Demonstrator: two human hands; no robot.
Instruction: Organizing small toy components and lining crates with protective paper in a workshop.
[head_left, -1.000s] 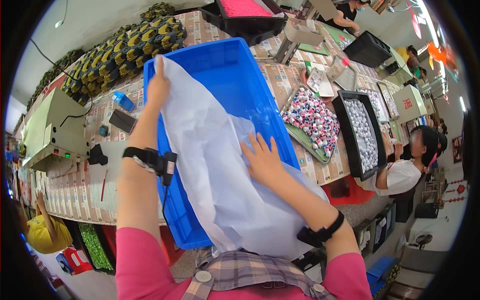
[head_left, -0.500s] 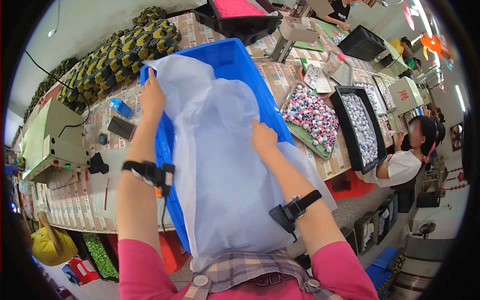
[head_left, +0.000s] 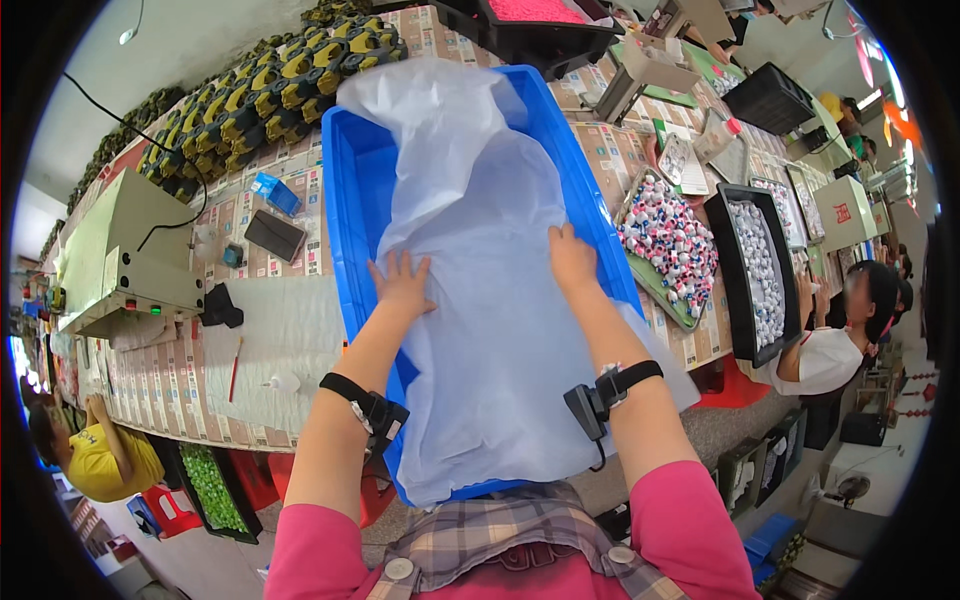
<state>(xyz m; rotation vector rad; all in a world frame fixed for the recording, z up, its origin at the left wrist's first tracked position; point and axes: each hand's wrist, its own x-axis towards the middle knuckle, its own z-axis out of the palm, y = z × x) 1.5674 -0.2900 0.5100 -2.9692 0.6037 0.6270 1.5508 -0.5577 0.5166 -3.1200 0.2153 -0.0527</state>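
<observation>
Sheet (head_left: 485, 345), white, faintly see-through, loosely creased

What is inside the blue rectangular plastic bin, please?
A thin, crumpled white sheet covers much of the blue rectangular plastic bin, with the left hand spread on it. Bare blue interior shows on both sides toward the far end; whatever lies under the sheet is hidden.

Left hand (head_left: 402, 288) shifted from blue tub's (head_left: 350, 200) far-left corner onto white sheet (head_left: 490, 350), fingers spread; sheet's far end released.
</observation>
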